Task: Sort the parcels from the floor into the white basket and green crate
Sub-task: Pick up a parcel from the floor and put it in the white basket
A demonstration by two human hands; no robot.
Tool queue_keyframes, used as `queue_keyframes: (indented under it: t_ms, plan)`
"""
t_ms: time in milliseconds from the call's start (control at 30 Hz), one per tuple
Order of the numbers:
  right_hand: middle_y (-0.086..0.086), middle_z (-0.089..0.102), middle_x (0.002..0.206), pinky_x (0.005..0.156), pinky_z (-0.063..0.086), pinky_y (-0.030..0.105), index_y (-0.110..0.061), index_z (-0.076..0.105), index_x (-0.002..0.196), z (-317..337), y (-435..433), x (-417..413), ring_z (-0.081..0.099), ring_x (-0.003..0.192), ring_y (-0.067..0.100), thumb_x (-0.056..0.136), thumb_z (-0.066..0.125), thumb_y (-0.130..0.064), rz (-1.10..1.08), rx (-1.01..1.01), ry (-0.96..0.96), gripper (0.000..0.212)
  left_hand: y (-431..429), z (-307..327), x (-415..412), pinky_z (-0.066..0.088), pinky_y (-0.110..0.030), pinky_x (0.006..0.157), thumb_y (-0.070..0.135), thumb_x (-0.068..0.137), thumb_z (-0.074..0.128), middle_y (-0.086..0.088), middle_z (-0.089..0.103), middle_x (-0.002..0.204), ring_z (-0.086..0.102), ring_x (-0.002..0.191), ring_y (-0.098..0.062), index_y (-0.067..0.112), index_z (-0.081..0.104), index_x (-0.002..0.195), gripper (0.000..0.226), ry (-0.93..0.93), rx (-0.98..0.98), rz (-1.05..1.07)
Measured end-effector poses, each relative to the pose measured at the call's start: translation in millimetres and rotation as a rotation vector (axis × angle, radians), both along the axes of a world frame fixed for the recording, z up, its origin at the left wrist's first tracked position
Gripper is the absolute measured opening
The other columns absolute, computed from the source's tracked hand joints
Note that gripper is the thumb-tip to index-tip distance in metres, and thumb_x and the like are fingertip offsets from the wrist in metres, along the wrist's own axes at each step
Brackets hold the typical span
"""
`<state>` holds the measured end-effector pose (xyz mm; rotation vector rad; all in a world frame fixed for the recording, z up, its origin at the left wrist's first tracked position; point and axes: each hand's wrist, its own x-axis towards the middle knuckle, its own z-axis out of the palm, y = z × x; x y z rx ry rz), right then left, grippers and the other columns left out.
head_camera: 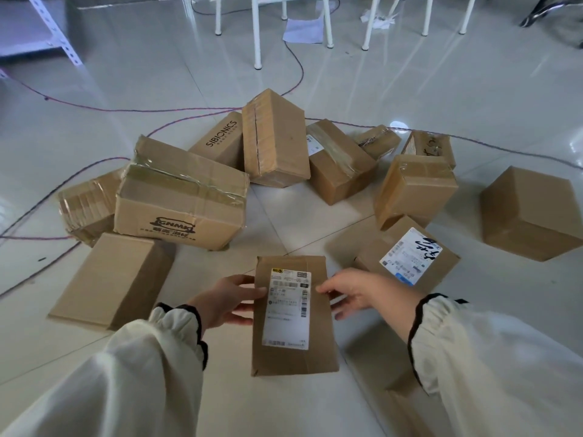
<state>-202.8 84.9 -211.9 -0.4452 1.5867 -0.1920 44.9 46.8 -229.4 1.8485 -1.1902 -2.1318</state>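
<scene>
A flat brown parcel (318, 348) with a white shipping label is held above the tiled floor, between both hands. My left hand (224, 302) grips its left edge, thumb on top near the label. My right hand (356, 293) grips the right edge, thumb on the top face and fingers under it. Several more cardboard parcels lie in an arc on the floor beyond: a large GNMK box (179, 203), a SIBIONICS box (220, 140), a tall taped box (274, 137) and a labelled box (410, 257). Neither the white basket nor the green crate is in view.
A flat box (110, 279) lies at the left and a plain cube box (533, 212) at the right. A purple cable (94, 107) snakes over the floor behind the parcels. White chair and table legs (257, 33) stand at the back, a metal shelf (56, 29) at far left.
</scene>
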Motion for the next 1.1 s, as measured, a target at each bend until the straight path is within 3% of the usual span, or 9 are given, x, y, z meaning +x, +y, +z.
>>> queue_keyframes:
  t_ms: [133, 300, 467, 600, 700, 767, 900, 1000, 1100]
  plan:
    - [0.021, 0.053, 0.115, 0.074, 0.057, 0.047, -0.005, 0.051, 0.119, -10, -1, 5, 0.059, 0.097, 0.039, 0.085, 0.066, -0.017, -0.031, 0.034, -0.023, 0.039, 2, 3, 7, 0.057, -0.048, 0.068, 0.02, 0.066, 0.082, -0.01, 0.065, 0.112, 0.067, 0.096, -0.033, 0.038, 0.053, 0.103, 0.051, 0.069, 0.097, -0.028]
    - [0.02, 0.06, 0.107, 0.073, 0.057, 0.043, -0.007, 0.057, 0.106, 8, -10, 8, 0.063, 0.093, 0.032, 0.085, 0.067, -0.017, -0.138, -0.026, -0.055, 0.025, -9, 23, 3, 0.058, -0.043, 0.062, 0.016, 0.076, 0.075, -0.011, 0.06, 0.116, 0.064, 0.097, -0.034, 0.034, 0.043, 0.124, 0.06, 0.077, 0.05, 0.013]
    - [0.013, 0.063, 0.093, 0.061, 0.054, 0.037, -0.009, 0.058, 0.094, 66, -30, 1, 0.063, 0.083, 0.025, 0.086, 0.065, -0.017, -0.17, -0.111, -0.055, 0.013, -35, 90, -5, 0.057, -0.043, 0.067, 0.015, 0.08, 0.072, -0.004, 0.061, 0.111, 0.061, 0.096, -0.03, 0.038, 0.045, 0.122, 0.054, 0.064, -0.024, -0.013]
    - [0.012, 0.062, 0.098, 0.048, 0.05, 0.027, -0.01, 0.059, 0.099, 150, -46, -9, 0.061, 0.082, 0.024, 0.086, 0.066, -0.021, -0.155, -0.154, -0.039, 0.018, -50, 168, -13, 0.056, -0.044, 0.067, 0.017, 0.072, 0.076, -0.007, 0.06, 0.113, 0.061, 0.098, -0.032, 0.038, 0.039, 0.129, 0.071, 0.068, -0.054, 0.002]
    - [0.012, 0.065, 0.1, 0.059, 0.054, 0.033, -0.012, 0.058, 0.102, 227, -49, -17, 0.064, 0.088, 0.025, 0.084, 0.068, -0.024, -0.148, -0.218, -0.011, 0.023, -57, 243, -17, 0.056, -0.046, 0.075, 0.023, 0.059, 0.08, -0.009, 0.062, 0.117, 0.062, 0.103, -0.033, 0.041, 0.039, 0.127, 0.081, 0.099, -0.067, -0.025]
    - [0.012, 0.065, 0.102, 0.064, 0.052, 0.035, -0.013, 0.057, 0.103, 283, -47, -22, 0.064, 0.09, 0.026, 0.084, 0.068, -0.025, -0.164, -0.249, 0.012, 0.025, -61, 299, -21, 0.055, -0.045, 0.077, 0.026, 0.06, 0.081, -0.009, 0.064, 0.118, 0.062, 0.105, -0.034, 0.041, 0.04, 0.128, 0.08, 0.103, -0.083, -0.059]
    - [0.011, 0.064, 0.102, 0.059, 0.05, 0.033, -0.012, 0.057, 0.1, 403, -38, -32, 0.062, 0.085, 0.024, 0.086, 0.066, -0.024, -0.19, -0.299, 0.032, 0.02, -60, 417, -35, 0.056, -0.042, 0.073, 0.026, 0.063, 0.078, -0.007, 0.065, 0.117, 0.064, 0.102, -0.032, 0.039, 0.045, 0.121, 0.067, 0.126, -0.121, -0.103]
    - [0.012, 0.061, 0.105, 0.067, 0.055, 0.038, -0.01, 0.057, 0.109, 491, -26, -40, 0.061, 0.089, 0.025, 0.087, 0.065, -0.023, -0.226, -0.302, 0.022, 0.027, -56, 504, -44, 0.055, -0.039, 0.069, 0.022, 0.067, 0.077, -0.004, 0.064, 0.116, 0.064, 0.1, -0.031, 0.038, 0.043, 0.12, 0.064, 0.133, -0.127, -0.114]
    - [0.01, 0.061, 0.095, 0.051, 0.052, 0.03, -0.01, 0.057, 0.109, 578, -14, -48, 0.061, 0.079, 0.022, 0.088, 0.064, -0.021, -0.267, -0.291, 0.038, 0.025, -51, 584, -56, 0.055, -0.037, 0.066, 0.014, 0.079, 0.072, -0.008, 0.065, 0.115, 0.064, 0.1, -0.03, 0.038, 0.042, 0.122, 0.057, 0.127, -0.127, -0.138]
